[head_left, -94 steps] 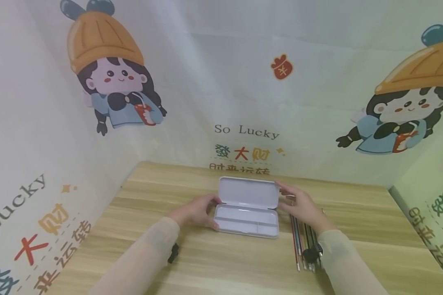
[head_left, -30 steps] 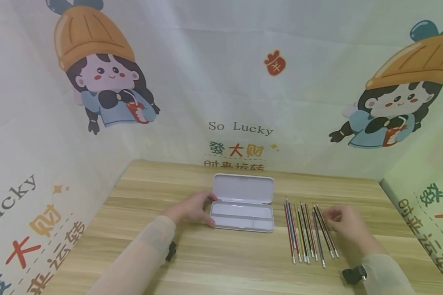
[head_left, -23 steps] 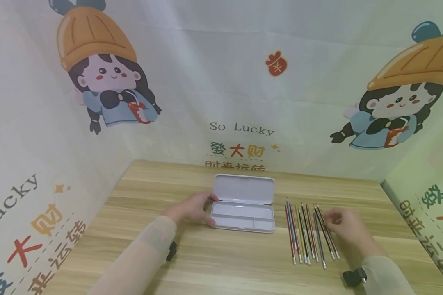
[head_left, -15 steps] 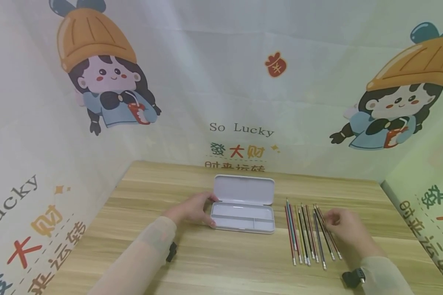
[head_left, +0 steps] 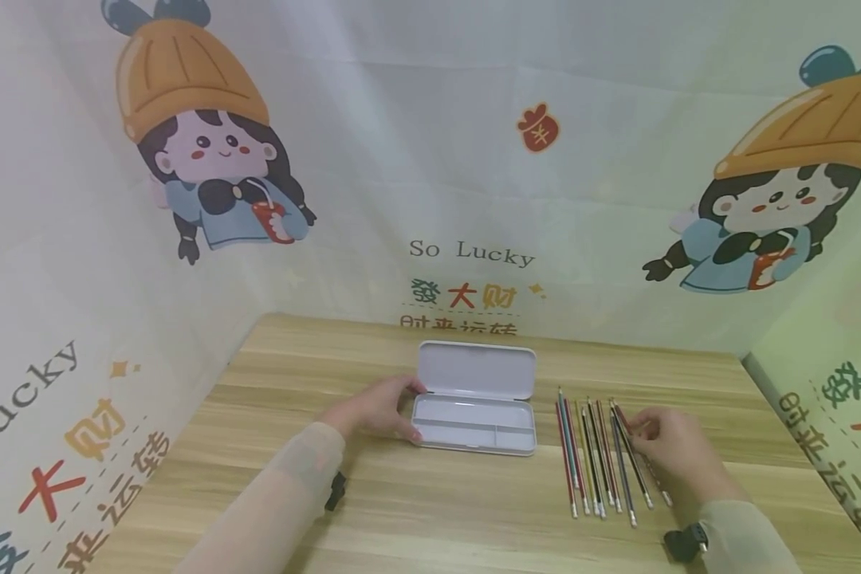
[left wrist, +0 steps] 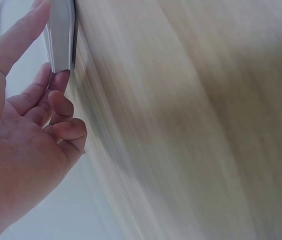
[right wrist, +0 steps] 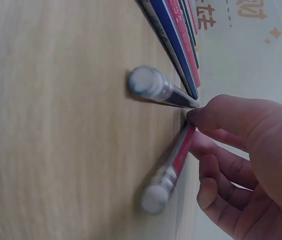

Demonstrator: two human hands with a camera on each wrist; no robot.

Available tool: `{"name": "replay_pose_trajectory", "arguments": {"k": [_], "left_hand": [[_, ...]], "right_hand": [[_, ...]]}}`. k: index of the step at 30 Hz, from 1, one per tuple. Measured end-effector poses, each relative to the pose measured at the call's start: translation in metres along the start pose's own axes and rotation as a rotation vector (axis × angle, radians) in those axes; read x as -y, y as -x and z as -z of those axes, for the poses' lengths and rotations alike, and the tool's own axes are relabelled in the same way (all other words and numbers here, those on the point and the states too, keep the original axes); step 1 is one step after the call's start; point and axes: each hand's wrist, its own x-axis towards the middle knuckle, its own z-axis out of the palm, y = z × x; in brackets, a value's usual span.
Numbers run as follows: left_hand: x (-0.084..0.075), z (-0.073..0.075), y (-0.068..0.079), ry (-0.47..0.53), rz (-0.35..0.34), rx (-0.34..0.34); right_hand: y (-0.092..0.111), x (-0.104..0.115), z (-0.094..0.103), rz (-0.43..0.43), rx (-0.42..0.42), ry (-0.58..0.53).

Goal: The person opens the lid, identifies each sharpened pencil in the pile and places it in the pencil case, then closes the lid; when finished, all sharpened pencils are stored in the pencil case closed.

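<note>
Pinched by the right hand (head_left: 672, 448) is a red pencil (right wrist: 183, 149), outermost of the pencils (head_left: 595, 456), while the open case (head_left: 466, 411), left of them, is held by the left hand (head_left: 383, 409) (presumably for steadiness).

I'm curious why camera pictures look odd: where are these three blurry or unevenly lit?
Head view: fairly clear, the backdrop tinted greenish toward the right; left wrist view: the tabletop looks smeared, its dim bands perhaps shadow or grain; right wrist view: the red pencil blurs at its near end, a soft shadow beside it, while the right hand looks sharper.
</note>
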Motion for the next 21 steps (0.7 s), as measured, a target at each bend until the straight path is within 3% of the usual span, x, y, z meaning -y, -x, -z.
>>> {"name": "replay_pose_trajectory", "arguments": {"k": [21], "left_hand": [[-0.0005,-0.0018,0.0008,0.015,-0.008,-0.005]], "right_hand": [[0.0011,0.0103,0.0000,0.063,-0.054,0.042]]}}
